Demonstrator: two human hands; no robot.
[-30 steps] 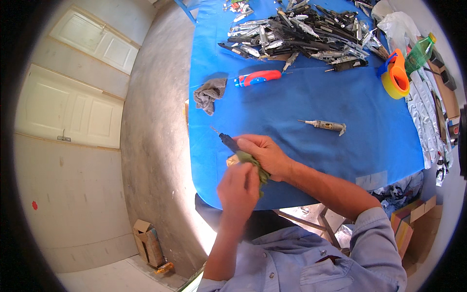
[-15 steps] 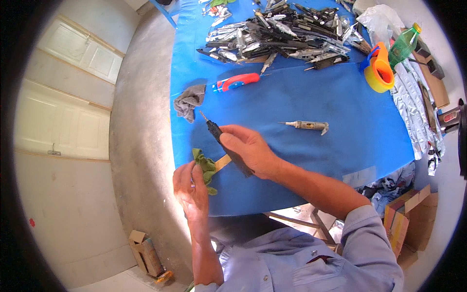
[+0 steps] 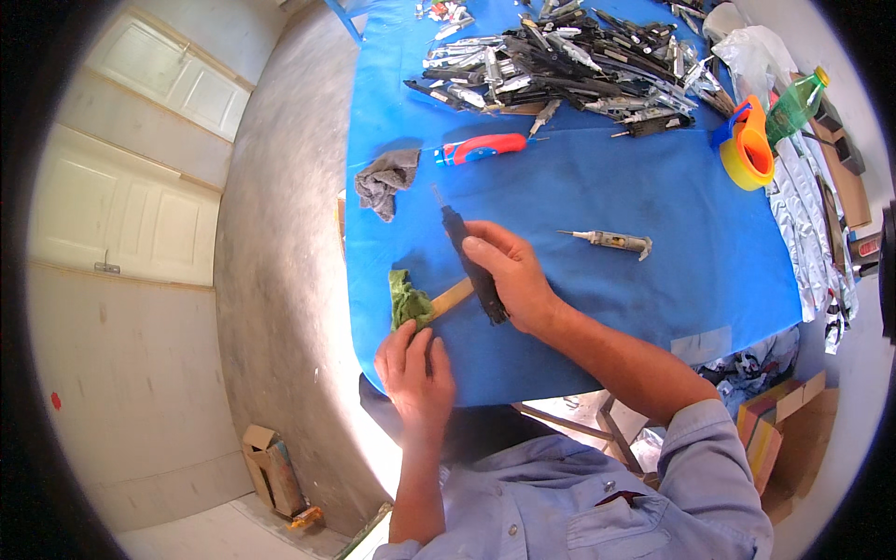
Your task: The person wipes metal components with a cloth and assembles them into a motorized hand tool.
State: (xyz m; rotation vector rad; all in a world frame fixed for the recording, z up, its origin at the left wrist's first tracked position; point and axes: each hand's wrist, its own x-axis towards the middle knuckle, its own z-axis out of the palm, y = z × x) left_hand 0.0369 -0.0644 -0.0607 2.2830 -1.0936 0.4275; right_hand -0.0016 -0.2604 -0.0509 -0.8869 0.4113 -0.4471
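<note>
My right hand (image 3: pixel 518 275) is closed around a slim black device (image 3: pixel 474 266) with a thin metal shaft at its upper end, tilted over the table. Close by on the left lies a crumpled green cloth (image 3: pixel 408 299), with a flat wooden strip (image 3: pixel 453 299) reaching out from it toward the black device. My left hand (image 3: pixel 415 373) is at the table's near edge, its fingers loosely bent and apart at the cloth's lower side. Nothing shows between those fingers. To the right of my right hand rests a grey device (image 3: pixel 611 241) with a thin metal tip.
A grey cloth (image 3: pixel 387 182) and a red-and-blue handled tool (image 3: pixel 481 147) lie farther back on the blue table covering (image 3: pixel 653 187). Behind them spreads a pile of black and silver devices (image 3: pixel 569 70). Tape rolls (image 3: pixel 747 154) and a green bottle (image 3: pixel 795 105) stand at the far right.
My left hand has drawn back from the green cloth toward me. My right hand keeps hold of the black device, which now points more steeply upward. The whole view has shifted slightly.
</note>
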